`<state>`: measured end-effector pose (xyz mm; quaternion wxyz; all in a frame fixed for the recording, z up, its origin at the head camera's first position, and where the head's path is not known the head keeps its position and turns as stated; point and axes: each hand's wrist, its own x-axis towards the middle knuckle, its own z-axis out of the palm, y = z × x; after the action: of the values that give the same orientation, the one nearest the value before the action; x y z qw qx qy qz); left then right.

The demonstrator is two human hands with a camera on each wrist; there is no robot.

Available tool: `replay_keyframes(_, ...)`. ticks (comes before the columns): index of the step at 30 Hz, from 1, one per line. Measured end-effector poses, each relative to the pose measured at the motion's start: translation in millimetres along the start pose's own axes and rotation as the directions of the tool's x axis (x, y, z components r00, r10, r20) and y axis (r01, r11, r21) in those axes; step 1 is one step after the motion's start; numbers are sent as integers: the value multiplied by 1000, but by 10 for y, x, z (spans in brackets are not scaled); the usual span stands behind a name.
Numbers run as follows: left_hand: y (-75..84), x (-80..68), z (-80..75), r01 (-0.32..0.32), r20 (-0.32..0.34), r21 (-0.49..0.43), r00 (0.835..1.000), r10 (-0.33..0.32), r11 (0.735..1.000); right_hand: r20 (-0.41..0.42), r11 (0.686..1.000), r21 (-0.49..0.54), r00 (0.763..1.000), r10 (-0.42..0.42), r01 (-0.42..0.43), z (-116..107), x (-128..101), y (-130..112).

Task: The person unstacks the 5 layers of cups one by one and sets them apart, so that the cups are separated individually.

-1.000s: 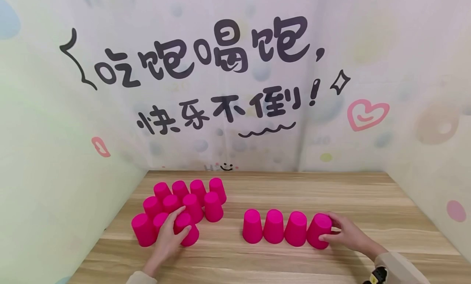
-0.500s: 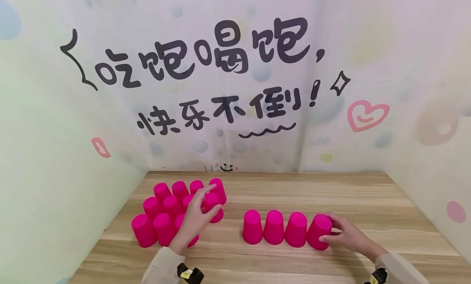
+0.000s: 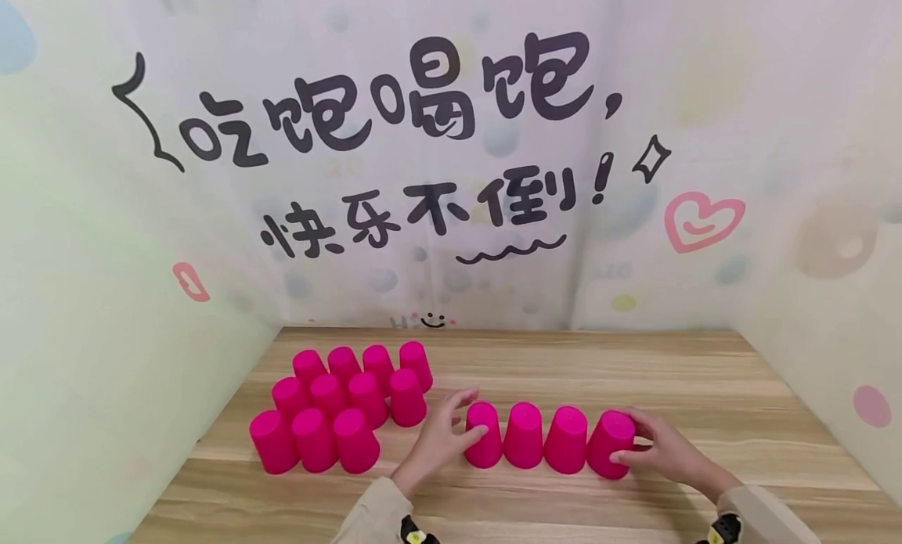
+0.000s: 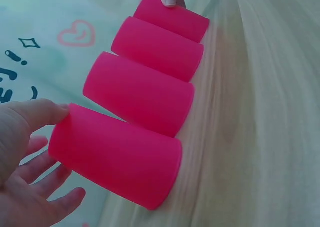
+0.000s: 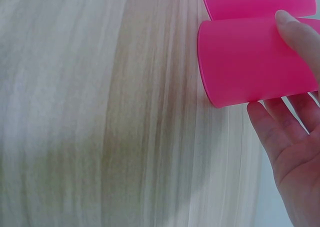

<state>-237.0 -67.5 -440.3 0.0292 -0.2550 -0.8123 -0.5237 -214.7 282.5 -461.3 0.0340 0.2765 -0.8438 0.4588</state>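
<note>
Several pink plastic cups stand upside down in a short row on the wooden table. At the row's left end is one cup (image 3: 484,446), with my left hand (image 3: 438,438) beside it. In the left wrist view the thumb (image 4: 47,112) lies at that cup's upper edge, while the other fingers spread loosely behind it. The row's right-end cup (image 3: 606,450) is held by my right hand (image 3: 665,450), the thumb on its near side and the fingers against its right side. Between these two end cups stand two middle cups, one of them (image 3: 524,438) close to its neighbours.
Another group of upside-down pink cups (image 3: 315,442) stands in three rows at the left of the wooden table (image 3: 550,513). A printed cloth wall (image 3: 423,286) with black lettering rises behind the table, and pale walls flank both sides.
My left hand has moved rightward from over the left group of cups to the left-end cup of the short row. The right hand stays on its cup, and the cups stand where they were.
</note>
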Motion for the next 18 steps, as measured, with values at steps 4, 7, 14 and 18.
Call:
replay_keyframes(4, 18, -28, 31, 49, 16, -39, 999, -49, 998, -2, 1000, -1, 1000, -3, 3, -2, 1, -4)
replay_keyframes(7, 114, -53, 19, 69, 17, -99, 998, -68, 993, -2, 1000, 6, 1000, 4, -4, -5, 1, -8)
replay_keyframes(14, 96, -89, -73, 73, -16, -112, 997, -75, 991, -2, 1000, 1, 1000, 31, -31, -4, 5, -20)
replay_keyframes(18, -87, -116, -216, 66, -79, -75, 994, -72, 995, 6, 1000, 1, 1000, 28, -28, -8, 8, -21)
